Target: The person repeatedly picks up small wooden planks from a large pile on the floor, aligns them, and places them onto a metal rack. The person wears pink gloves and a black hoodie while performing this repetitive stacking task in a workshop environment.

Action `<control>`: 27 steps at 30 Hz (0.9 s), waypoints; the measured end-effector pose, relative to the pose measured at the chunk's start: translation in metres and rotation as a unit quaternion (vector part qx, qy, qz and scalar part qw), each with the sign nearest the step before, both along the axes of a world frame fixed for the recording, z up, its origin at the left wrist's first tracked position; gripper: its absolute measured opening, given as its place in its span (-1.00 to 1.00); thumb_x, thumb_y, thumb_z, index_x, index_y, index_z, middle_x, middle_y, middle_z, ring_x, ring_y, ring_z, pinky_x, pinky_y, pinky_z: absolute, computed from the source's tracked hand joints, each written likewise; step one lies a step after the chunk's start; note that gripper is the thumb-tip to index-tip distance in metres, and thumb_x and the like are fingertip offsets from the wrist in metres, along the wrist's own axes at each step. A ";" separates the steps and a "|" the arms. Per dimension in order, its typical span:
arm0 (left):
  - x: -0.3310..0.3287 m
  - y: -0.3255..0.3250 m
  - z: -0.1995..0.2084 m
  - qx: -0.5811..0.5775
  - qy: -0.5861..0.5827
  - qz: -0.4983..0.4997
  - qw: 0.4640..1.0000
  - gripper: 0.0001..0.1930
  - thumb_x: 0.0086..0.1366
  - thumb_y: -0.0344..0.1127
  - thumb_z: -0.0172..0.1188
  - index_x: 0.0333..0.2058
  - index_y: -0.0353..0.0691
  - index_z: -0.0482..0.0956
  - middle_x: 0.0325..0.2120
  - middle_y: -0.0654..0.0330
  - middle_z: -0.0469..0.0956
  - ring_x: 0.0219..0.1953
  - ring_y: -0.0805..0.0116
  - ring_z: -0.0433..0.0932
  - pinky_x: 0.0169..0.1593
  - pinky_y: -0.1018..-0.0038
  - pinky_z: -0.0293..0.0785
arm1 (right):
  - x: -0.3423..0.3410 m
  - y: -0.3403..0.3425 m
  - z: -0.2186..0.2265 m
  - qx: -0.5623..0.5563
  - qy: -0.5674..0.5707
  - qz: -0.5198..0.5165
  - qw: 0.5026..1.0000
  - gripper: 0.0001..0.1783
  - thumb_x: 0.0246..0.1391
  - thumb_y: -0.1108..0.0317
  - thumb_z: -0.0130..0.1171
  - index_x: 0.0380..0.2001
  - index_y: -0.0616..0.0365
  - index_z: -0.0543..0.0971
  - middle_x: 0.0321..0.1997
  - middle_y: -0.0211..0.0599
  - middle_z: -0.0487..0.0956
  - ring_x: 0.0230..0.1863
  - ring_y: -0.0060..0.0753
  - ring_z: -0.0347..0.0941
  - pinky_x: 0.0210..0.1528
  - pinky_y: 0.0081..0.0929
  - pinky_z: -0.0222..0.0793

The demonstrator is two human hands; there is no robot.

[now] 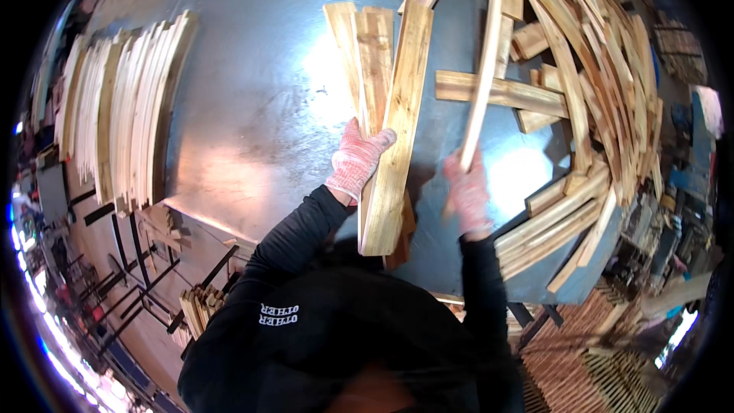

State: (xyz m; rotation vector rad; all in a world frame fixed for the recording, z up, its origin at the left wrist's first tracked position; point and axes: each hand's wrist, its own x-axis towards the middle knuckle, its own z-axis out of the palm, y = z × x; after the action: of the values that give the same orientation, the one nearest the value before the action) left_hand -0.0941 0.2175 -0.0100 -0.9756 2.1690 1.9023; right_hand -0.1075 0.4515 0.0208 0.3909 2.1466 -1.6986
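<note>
My left hand, in a pinkish-white knit glove, is closed around several flat wooden boards fanned out in front of my body. Its thumb lies across the face of the front board. Farther right, my right hand wears a matching glove, a little smeared by motion. It grips the near end of a long narrow wooden board that stands on edge and points away from me. Beneath that board, a shorter wooden piece lies crosswise on the metal tabletop.
A large loose heap of wooden boards covers the table's right side. At the left, a neat row of pale strips lies along the table edge. Slatted wood stacks stand below right, a metal frame below left.
</note>
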 end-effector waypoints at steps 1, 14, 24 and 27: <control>-0.003 -0.004 0.033 0.011 0.007 -0.009 1.000 -0.44 0.24 -0.25 0.40 0.12 -0.36 0.42 -0.16 0.07 0.62 -0.16 0.33 0.58 -0.05 0.34 0.54 | 0.032 -0.022 -0.021 -0.095 0.062 -0.016 0.993 -0.22 0.22 0.41 0.26 0.45 0.15 0.17 -0.10 -0.35 0.52 -0.16 -0.45 0.47 -0.16 -0.37 0.55; -0.002 -0.068 0.044 -0.194 -0.097 -0.070 0.974 -0.34 0.31 0.20 0.21 0.15 -0.21 0.40 -0.12 -0.06 0.63 -0.02 -0.03 0.59 0.05 0.18 0.46 | 0.025 -0.124 -0.012 0.148 0.066 0.061 0.985 0.18 -0.11 0.27 0.42 0.49 0.18 -0.05 0.29 0.16 0.32 0.24 0.15 0.37 0.25 -0.08 0.36; 0.006 -0.187 0.081 -0.434 -0.245 -0.108 0.860 -0.27 0.25 0.24 0.21 0.18 -0.18 0.27 -0.01 -0.07 0.58 -0.02 -0.05 0.64 -0.03 0.00 0.54 | 0.072 -0.187 -0.007 -0.061 -0.012 0.251 0.966 -0.43 0.29 0.24 0.15 0.28 0.15 0.25 -0.30 -0.28 0.53 -0.29 -0.42 0.49 -0.28 -0.40 0.48; 0.035 -0.181 0.051 -0.394 -0.207 -0.136 0.885 -0.10 0.30 0.32 0.08 0.41 -0.14 0.07 0.17 -0.13 0.43 0.19 -0.08 0.48 0.15 0.00 0.42 | 0.105 -0.251 -0.013 0.125 -0.062 0.480 0.866 -0.32 0.33 -0.22 -0.09 0.16 0.19 0.45 -0.17 0.11 0.64 -0.07 0.02 0.57 -0.04 -0.16 0.47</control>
State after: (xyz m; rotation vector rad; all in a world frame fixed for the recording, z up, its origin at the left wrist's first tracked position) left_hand -0.0595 0.0361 0.0410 -0.9624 2.6135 0.5711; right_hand -0.0028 0.2007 0.0076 -0.4511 1.9278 -0.8028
